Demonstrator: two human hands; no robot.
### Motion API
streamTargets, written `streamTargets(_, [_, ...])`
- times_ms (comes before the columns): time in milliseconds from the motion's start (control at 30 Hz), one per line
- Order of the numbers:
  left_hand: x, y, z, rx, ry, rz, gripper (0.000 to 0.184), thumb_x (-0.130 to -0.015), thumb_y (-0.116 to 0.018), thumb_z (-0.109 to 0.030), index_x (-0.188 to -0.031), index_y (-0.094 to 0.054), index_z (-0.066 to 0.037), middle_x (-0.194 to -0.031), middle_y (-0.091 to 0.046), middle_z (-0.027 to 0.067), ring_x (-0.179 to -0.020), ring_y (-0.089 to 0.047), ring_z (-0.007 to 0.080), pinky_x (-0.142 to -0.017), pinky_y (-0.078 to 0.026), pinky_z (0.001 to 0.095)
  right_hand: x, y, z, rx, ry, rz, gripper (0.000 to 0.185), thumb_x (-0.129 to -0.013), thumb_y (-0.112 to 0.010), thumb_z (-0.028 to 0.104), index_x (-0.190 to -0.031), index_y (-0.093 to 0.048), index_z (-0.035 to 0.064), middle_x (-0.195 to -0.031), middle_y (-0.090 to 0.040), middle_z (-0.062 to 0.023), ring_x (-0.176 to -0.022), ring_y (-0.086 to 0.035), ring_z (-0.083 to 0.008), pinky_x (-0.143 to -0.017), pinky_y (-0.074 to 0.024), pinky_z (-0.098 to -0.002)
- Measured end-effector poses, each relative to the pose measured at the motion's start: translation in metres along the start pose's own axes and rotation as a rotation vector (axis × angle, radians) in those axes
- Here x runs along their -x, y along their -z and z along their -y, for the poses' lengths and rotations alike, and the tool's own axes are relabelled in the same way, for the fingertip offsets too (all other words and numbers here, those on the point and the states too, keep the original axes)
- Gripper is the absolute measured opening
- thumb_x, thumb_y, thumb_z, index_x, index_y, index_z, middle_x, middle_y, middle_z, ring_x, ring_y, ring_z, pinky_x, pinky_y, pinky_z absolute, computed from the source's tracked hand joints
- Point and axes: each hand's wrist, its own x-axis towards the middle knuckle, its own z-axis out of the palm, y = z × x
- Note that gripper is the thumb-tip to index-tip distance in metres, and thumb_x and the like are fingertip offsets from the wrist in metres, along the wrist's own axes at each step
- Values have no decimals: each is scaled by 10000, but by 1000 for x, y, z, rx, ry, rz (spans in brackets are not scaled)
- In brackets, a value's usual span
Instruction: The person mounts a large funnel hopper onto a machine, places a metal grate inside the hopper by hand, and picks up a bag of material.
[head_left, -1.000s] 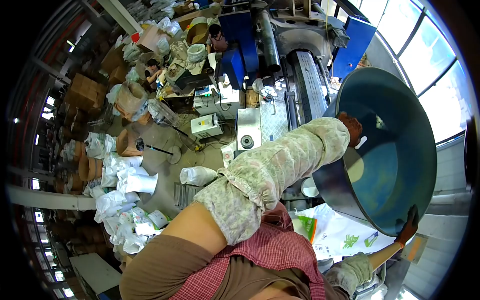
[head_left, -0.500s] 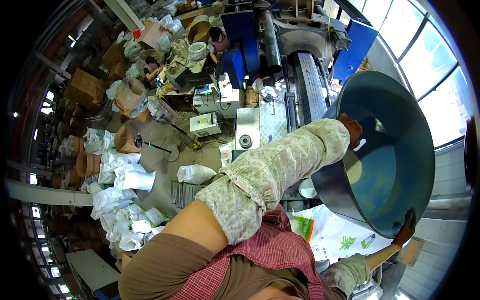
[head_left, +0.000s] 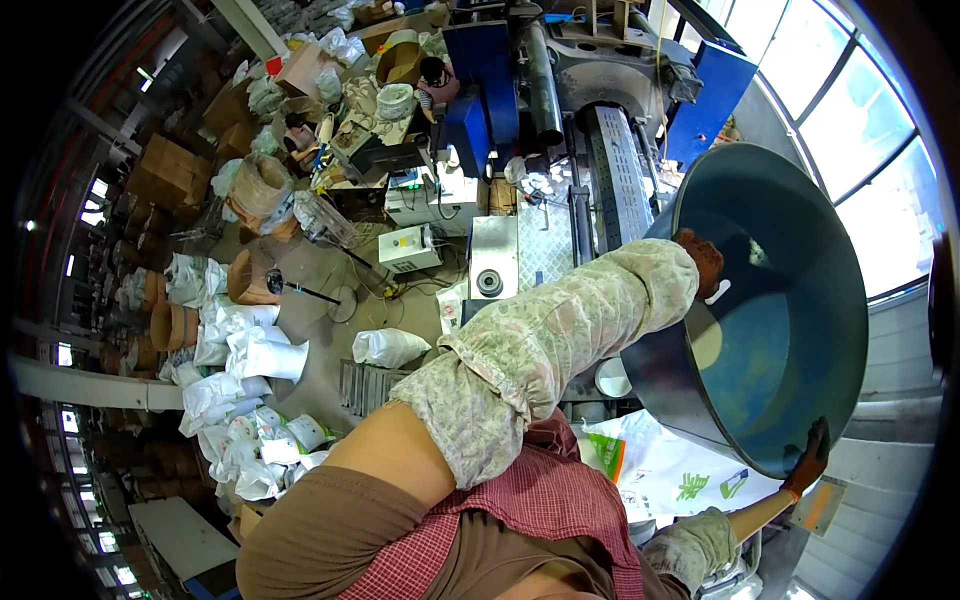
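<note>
A large, deep blue-grey drum (head_left: 770, 380) stands tilted on the right, its wide mouth facing me. My left hand (head_left: 703, 265), in a rust-brown glove, reaches across and is closed on the drum's near rim; some fingers are hidden. A small white piece (head_left: 719, 291) shows beside those fingers. Lower down, my right hand (head_left: 810, 460), in a brown glove with dark fingers, grips the drum's bottom rim. A pale round patch (head_left: 706, 338) shows inside the drum's wall. Below the drum lies a white printed sack (head_left: 665, 465) with green and orange marks.
A white cup-like container (head_left: 613, 378) is beside the drum. Machinery with a dark slotted bed (head_left: 618, 175) stands ahead. Filled white sacks (head_left: 270, 355) are piled left, and a single sack (head_left: 390, 347) lies on the floor. Two people (head_left: 437, 85) work at the back.
Both hands keep their hold on the rim, and the drum has barely shifted. At the back, the two people have changed posture slightly.
</note>
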Motion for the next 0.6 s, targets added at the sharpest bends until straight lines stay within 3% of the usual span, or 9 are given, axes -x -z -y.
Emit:
streamTargets(300, [-19, -38, 1, -144, 169, -63, 302, -688, -545, -352, -810, -634, -90, -824, -605, 99, -828, -575, 247, -722, -365, 388, 5, -3, 19, 116, -28, -10, 333, -815, -449, 114, -1116, -521, -10, -1085, -563, -81, -934, -542, -183, -850, -391, -275])
streamTargets(367, [-14, -42, 9, 26, -129, -411, 281, -533, -577, -269, -637, -593, -8, -567, -513, 153, -598, -525, 274, -592, -340, 377, 3, -1, 12, 103, -20, -1, 334, -816, -448, 113, -1120, -519, -7, -1082, -564, -80, -932, -543, -181, -847, -393, -275])
streamTargets(467, [-5, -21, 6, 53, -115, -231, 262, -593, -569, -276, -681, -614, -34, -627, -560, 136, -657, -558, 268, -632, -352, 380, -1, 2, 1, 84, -5, 14, 336, -818, -446, 112, -1126, -516, -2, -1082, -565, -78, -930, -542, -177, -842, -396, -276])
streamTargets(600, [-5, -24, 5, -42, -92, -288, 253, -634, -560, -294, -719, -626, -65, -677, -585, 106, -682, -566, 240, -642, -350, 379, 0, 1, 0, 69, -11, 8, 332, -826, -441, 114, -1129, -514, -2, -1088, -561, -74, -932, -541, -170, -842, -397, -278])
